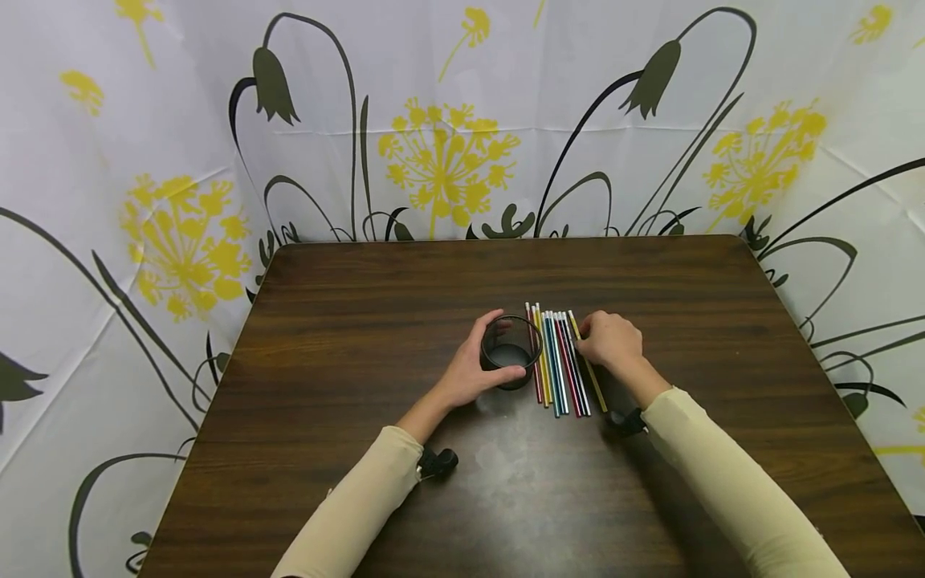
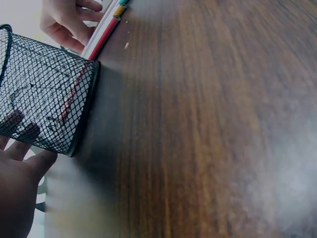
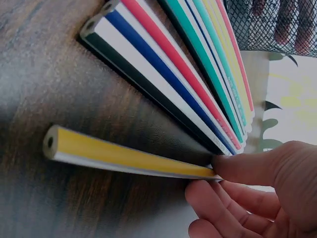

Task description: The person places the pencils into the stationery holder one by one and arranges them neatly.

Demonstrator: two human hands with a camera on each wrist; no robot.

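Observation:
My left hand (image 1: 462, 373) holds a black mesh pencil cup (image 1: 509, 353), thumb on the near side and fingers round the far side. In the left wrist view the mesh cup (image 2: 44, 94) stands close beside a red pencil. With thumb and fingertips, my right hand (image 1: 614, 341) pinches a yellow-and-white striped pencil (image 3: 114, 151) near its far end. That yellow pencil (image 1: 596, 389) lies slightly angled, apart from the others. Between the cup and my right hand is a row of striped pencils (image 1: 560, 369) in red, yellow, green, blue and black, side by side.
The brown wood-grain table (image 1: 347, 321) carries all of this. Behind it hangs a white cloth (image 1: 564, 48) with yellow and grey flowers. A few tiny light crumbs (image 2: 127, 44) lie near the pencils in the left wrist view.

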